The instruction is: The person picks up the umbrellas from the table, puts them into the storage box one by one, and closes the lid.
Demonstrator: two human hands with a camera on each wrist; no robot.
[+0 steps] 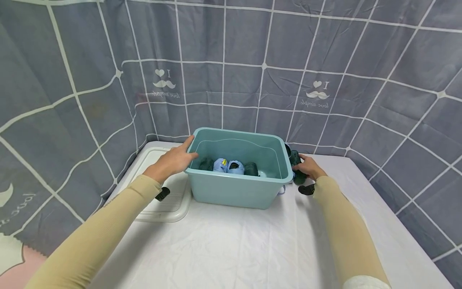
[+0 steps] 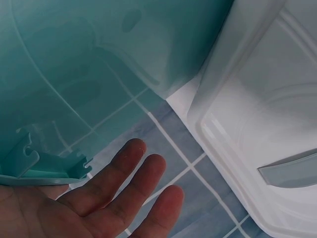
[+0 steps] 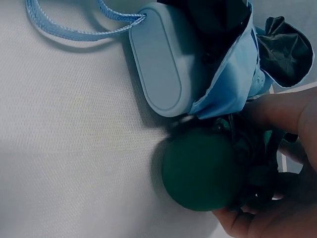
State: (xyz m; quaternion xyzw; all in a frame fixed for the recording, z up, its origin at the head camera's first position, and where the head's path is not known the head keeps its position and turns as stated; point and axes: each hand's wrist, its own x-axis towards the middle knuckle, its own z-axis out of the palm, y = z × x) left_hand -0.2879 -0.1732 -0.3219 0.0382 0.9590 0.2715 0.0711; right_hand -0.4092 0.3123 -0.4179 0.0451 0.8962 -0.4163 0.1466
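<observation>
Outside the teal bin's (image 1: 234, 190) right wall, the right hand (image 1: 309, 167) grips a green folded umbrella (image 3: 203, 168) between thumb and fingers; only the right wrist view resolves its rounded end and the neighbouring blue handle (image 3: 159, 62). Curtain (image 1: 242, 84) lettering, mirrored: "love simple". Left hand (image 1: 175, 160): touching the rim, fingers nearly straight, slightly spread.

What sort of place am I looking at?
Probably a makeshift tabletop workspace: grey gridded fabric hangs on three sides of a white-covered table, which holds a teal bin.
</observation>
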